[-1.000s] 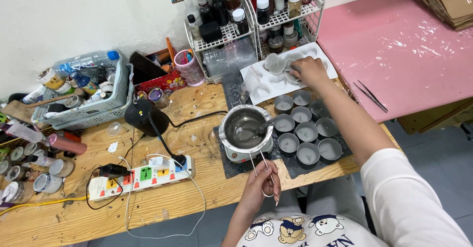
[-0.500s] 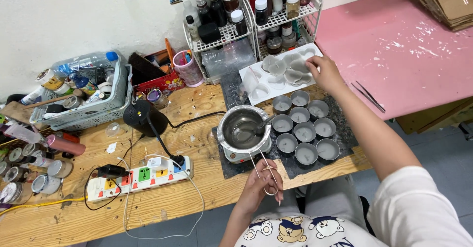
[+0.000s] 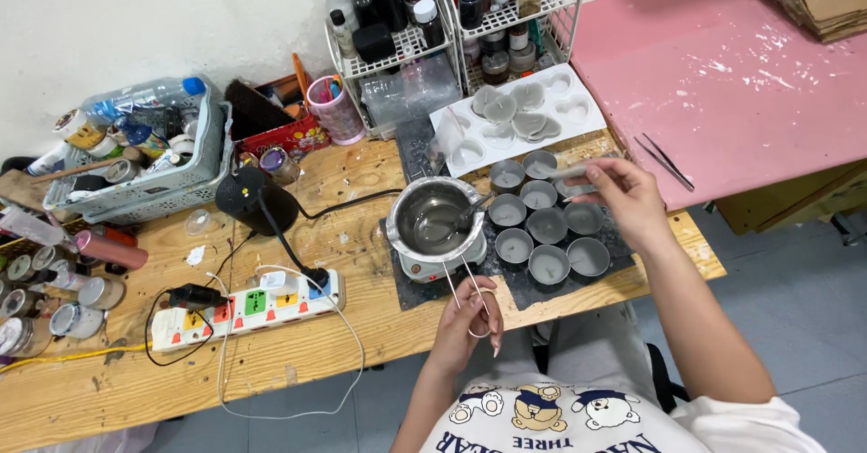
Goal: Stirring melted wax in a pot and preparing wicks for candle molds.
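Our left hand (image 3: 470, 319) is closed on the wire handle (image 3: 463, 283) of the small metal melting pot (image 3: 436, 219), which sits on its warmer on the dark mat at the front of the wooden surface (image 3: 271, 345). Our right hand (image 3: 623, 198) pinches a thin pale stick (image 3: 571, 172) (what exactly it is, we cannot tell) just above the round grey tins (image 3: 542, 227) beside the pot.

A tug on that thin handle could tip the pot, we judge, spilling its grey liquid onto the mat or the power strip (image 3: 244, 307) nearby; the right sleeve could also nudge a filled tin.

Behind the tins lies a white tray of heart-shaped moulds (image 3: 519, 114). Dark bottles with white caps fill a wire rack (image 3: 424, 33); a pink cup (image 3: 336, 110), a grey basket (image 3: 135, 177) and small round labelled jars (image 3: 45, 299) stand left.
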